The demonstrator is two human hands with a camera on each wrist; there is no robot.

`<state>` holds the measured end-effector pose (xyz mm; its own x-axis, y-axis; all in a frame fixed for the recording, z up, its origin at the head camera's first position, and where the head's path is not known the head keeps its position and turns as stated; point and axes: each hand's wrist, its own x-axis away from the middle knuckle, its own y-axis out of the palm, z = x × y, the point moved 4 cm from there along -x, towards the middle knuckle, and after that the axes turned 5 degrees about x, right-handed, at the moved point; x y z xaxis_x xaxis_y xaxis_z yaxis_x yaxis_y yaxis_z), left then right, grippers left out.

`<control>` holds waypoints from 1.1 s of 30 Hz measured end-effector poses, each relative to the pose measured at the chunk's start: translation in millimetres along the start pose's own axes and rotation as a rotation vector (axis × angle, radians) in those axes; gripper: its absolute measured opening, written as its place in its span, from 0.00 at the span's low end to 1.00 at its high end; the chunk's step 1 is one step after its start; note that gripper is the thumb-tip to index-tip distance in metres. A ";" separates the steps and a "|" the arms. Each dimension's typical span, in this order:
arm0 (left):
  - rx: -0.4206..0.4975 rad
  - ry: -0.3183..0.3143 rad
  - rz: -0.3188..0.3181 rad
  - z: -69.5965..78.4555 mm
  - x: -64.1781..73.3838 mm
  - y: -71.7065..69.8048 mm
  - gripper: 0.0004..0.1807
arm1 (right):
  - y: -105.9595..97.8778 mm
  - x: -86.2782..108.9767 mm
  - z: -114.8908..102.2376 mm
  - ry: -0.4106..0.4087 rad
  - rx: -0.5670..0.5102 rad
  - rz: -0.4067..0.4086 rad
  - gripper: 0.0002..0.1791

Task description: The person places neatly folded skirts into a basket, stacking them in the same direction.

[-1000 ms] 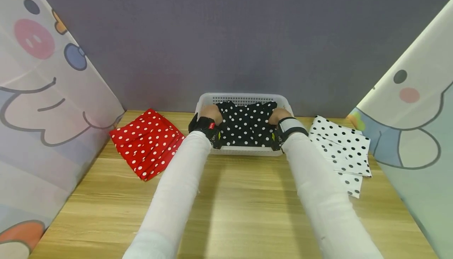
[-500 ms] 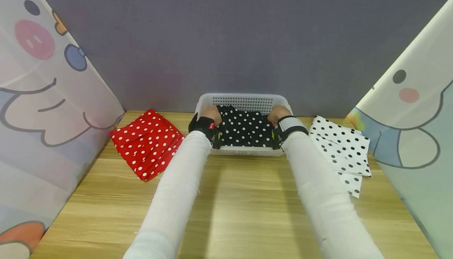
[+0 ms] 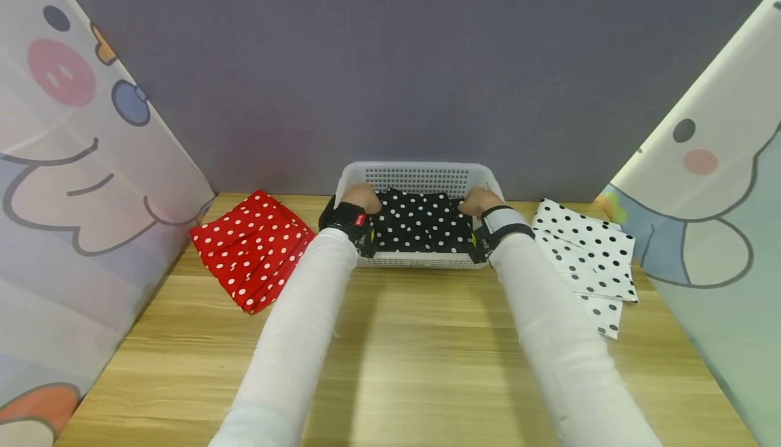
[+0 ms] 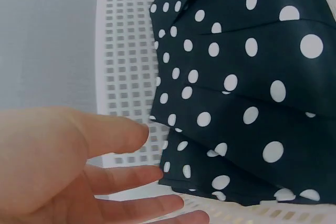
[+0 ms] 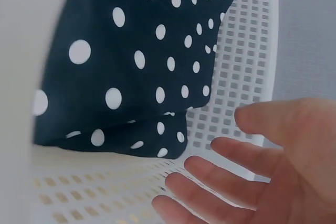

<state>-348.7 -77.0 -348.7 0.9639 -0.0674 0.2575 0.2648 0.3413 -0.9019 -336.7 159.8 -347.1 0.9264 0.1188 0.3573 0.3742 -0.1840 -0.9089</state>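
A black cloth with white dots lies in folds inside a white plastic basket. My left hand is at the basket's left end, its fingers spread and relaxed, with the fingertips close to the cloth's edge and nothing held. At the opposite end my right hand also has loose, parted fingers, apart from the cloth and near the basket's perforated wall. In the head view both hands show mostly from the back, and their fingers are hidden.
A folded red cloth with white dots lies on the wooden table to the left. White cloths with black dots lie overlapped on the right. A grey panel stands behind the basket, and printed panels flank both sides.
The black cloth's far edge has sunk lower into the basket, baring more of the back wall. Both hands had its upper corners earlier and are now off them, having shifted only slightly.
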 end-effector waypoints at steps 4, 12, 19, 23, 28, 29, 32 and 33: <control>0.002 0.025 -0.005 3.0 10.8 -6.1 0.19 | -1.4 4.7 1.0 -0.062 0.014 0.006 0.15; -0.022 0.062 -0.003 1.3 24.7 -11.8 0.17 | 3.3 -6.6 13.4 -0.180 0.079 0.048 0.29; -0.018 0.130 0.014 -0.4 40.0 -13.1 0.14 | -7.6 45.8 -4.1 -0.186 0.067 0.095 0.32; -0.053 0.174 0.082 -0.7 47.8 -10.8 0.20 | -5.1 59.4 -5.5 -0.187 0.074 0.166 0.31; -0.082 0.205 0.151 1.3 62.3 -7.7 0.29 | 1.0 73.9 -6.3 -0.179 0.105 0.300 0.29; -0.082 0.211 0.159 2.0 65.7 -7.1 0.30 | 2.6 77.0 -6.7 -0.175 0.104 0.323 0.29; -0.090 0.238 0.182 3.9 76.2 -4.2 0.30 | 7.7 85.3 -8.1 -0.175 0.092 0.402 0.27; -0.099 0.251 0.192 4.2 79.8 -2.8 0.31 | 9.7 88.1 -8.8 -0.177 0.088 0.432 0.26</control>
<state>-272.7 -79.3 -324.2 0.9699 -0.2434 -0.0027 0.0672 0.2781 -0.9582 -251.1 160.0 -322.5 0.9721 0.2155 -0.0928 -0.0559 -0.1712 -0.9836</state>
